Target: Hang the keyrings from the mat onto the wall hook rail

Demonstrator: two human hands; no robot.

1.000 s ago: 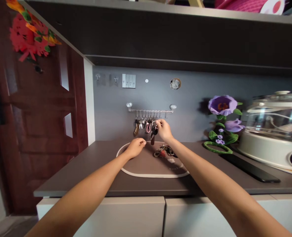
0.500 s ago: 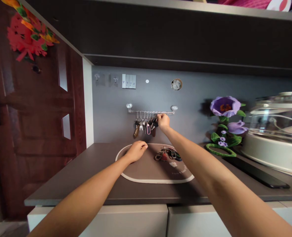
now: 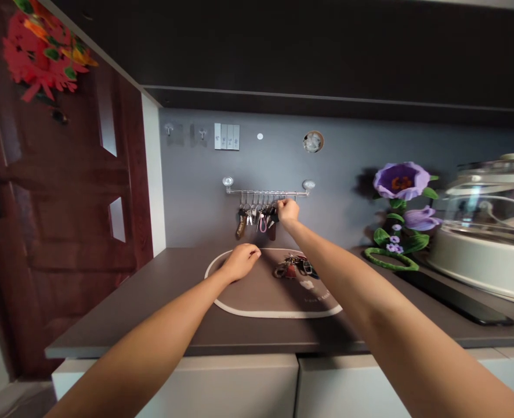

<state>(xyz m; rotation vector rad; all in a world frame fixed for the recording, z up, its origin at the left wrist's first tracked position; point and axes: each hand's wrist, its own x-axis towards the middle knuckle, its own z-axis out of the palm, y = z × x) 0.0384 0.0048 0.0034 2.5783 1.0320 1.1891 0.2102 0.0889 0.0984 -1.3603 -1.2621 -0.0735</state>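
Several bunches of keys (image 3: 252, 217) hang in a row from the hooks of a clear rail (image 3: 263, 192) on the grey wall. My right hand (image 3: 288, 212) is up at the right part of this row, its fingers pinched on keys with dark fobs; the exact grip is partly hidden by the hand. Low over the brown mat (image 3: 257, 302), my left hand (image 3: 242, 261) is loosely closed, with nothing visible in it. More keys lie in a heap with a red fob (image 3: 290, 271) on the mat, partly behind my right forearm.
A purple plush flower (image 3: 401, 181), a black phone (image 3: 457, 299) and a white appliance with a clear cover (image 3: 487, 244) stand or lie at the right. The dark shelf (image 3: 304, 52) overhangs the counter. A red-brown door (image 3: 74, 232) is at the left.
The view has tilted slightly, so the scene sits a little higher. My right hand stays at the rail and my left hand stays over the mat.
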